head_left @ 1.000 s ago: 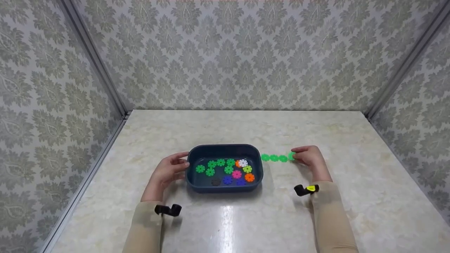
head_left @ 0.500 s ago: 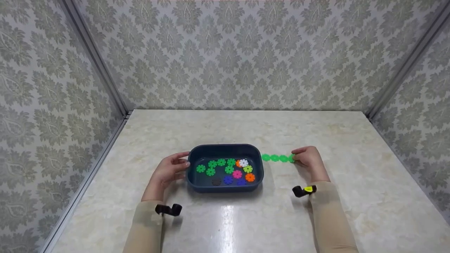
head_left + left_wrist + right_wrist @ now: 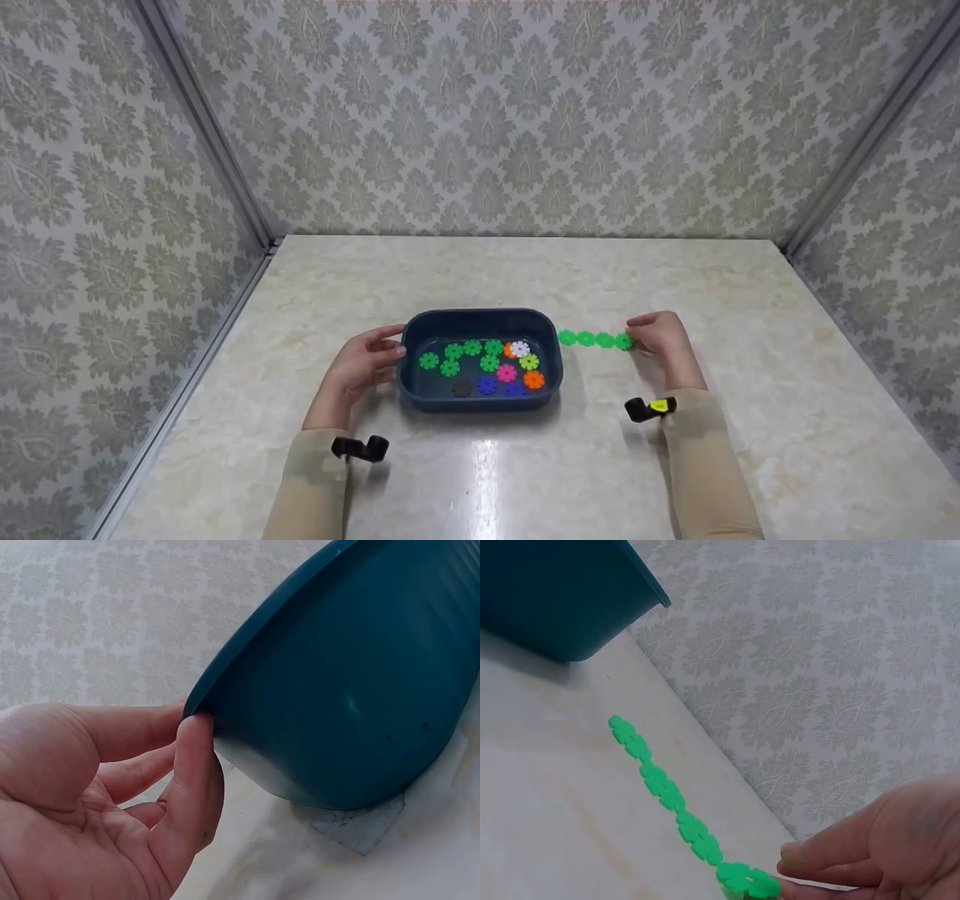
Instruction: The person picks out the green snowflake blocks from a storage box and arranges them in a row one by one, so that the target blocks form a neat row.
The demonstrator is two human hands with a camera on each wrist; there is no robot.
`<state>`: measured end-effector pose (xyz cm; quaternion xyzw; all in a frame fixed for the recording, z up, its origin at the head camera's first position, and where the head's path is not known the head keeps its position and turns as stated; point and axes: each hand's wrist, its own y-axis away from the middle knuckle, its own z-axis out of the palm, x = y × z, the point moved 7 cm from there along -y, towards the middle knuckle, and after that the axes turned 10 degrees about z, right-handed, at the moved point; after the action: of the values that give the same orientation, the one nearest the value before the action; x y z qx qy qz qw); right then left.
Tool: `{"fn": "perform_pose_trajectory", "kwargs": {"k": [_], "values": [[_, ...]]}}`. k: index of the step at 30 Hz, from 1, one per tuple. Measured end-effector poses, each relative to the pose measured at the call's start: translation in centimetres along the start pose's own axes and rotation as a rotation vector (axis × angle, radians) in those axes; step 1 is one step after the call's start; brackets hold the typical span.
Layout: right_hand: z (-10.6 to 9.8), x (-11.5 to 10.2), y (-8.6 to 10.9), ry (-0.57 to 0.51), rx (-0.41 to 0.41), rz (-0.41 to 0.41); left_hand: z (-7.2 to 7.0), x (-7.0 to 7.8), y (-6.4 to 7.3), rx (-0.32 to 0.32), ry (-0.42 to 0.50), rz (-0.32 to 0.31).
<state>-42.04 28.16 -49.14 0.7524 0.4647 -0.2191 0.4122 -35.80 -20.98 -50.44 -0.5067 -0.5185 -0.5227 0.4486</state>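
Currently we list the following: one left hand (image 3: pixel 364 360), fingers bent, thumb and fingertips holding the near end of a blue tub (image 3: pixel 480 403); one right hand (image 3: pixel 660 337), fingers bent, a fingertip touching the end disc (image 3: pixel 622 342) of a row of green discs (image 3: pixel 604 340). Whether the right hand also pinches that disc, we cannot tell. The row, four discs, lies on the table (image 3: pixel 585 457) between tub and right hand. Recent change: the end disc, a second ago raised at the right fingertips, is down in line with the other three; we take it that the row counts four, though a firm lock is not visible. Within the tub, between the hands: six green discs (image 3: pixel 454 350); towards the right hand, one white (image 3: pixel 520 349) overlapping an orange, one lime (image 3: pixel 529 361), one pink (image 3: pixel 506 373), a second orange (image 3: pixel 533 380), two blue (image 3: pixel 487 385); slightly towards the left hand, one black (image 3: pixel 461 387).
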Motion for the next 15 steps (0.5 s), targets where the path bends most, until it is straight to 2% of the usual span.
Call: {"fn": "perform_pose_trajectory", "kwargs": {"k": [9,15], "values": [[-0.31,-0.04,0.20,-0.026,-0.005,0.026,-0.09,-0.06,0.10,-0.003,-0.018,0.010],[-0.51,-0.31,0.49,-0.015,0.007,-0.017,-0.12,-0.19,0.01,0.003,-0.006,-0.003]]}}
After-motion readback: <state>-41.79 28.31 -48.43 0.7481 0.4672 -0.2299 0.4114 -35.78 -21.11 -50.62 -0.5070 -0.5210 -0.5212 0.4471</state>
